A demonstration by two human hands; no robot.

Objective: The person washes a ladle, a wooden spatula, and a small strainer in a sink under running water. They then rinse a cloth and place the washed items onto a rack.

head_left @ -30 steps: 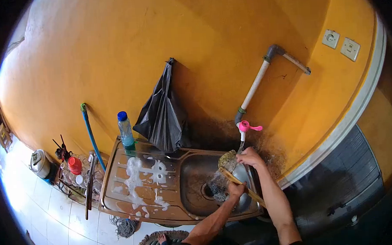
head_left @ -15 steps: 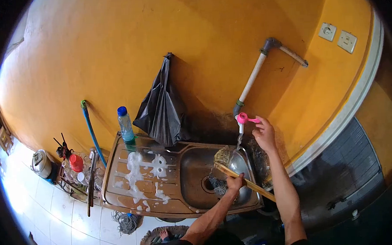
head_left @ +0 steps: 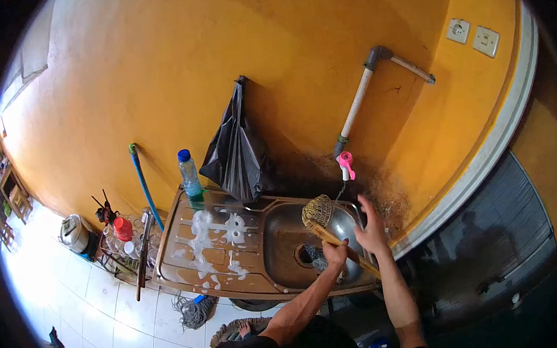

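Note:
My left hand (head_left: pixel 336 253) is closed around the wooden handle (head_left: pixel 324 235) of a wire-mesh skimmer, above the steel sink (head_left: pixel 281 231). The skimmer's round mesh head (head_left: pixel 317 211) is tilted up towards the wall, partly in front of a shiny metal bowl (head_left: pixel 341 223) in the basin. My right hand (head_left: pixel 371 229), fingers apart and holding nothing, is beside the bowl, below the pink-handled tap (head_left: pixel 346 163). A thin trickle of water falls from the spout. A grey scouring pad or mesh (head_left: pixel 315 256) lies by the drain, partly hidden by my left hand.
Soap foam (head_left: pixel 201 233) covers part of the drainboard. A blue-capped bottle (head_left: pixel 190 176) stands at its back edge, near a hanging black plastic bag (head_left: pixel 237 151). Left of the sink are a blue hose (head_left: pixel 145 191) and a rack with a red cup (head_left: pixel 123 228). A mop head (head_left: pixel 195 311) lies below.
My right hand has let go of the tap and moved down towards the bowl. The pink handle has swung from sideways to downward, and the water has thinned. The skimmer head has lifted slightly.

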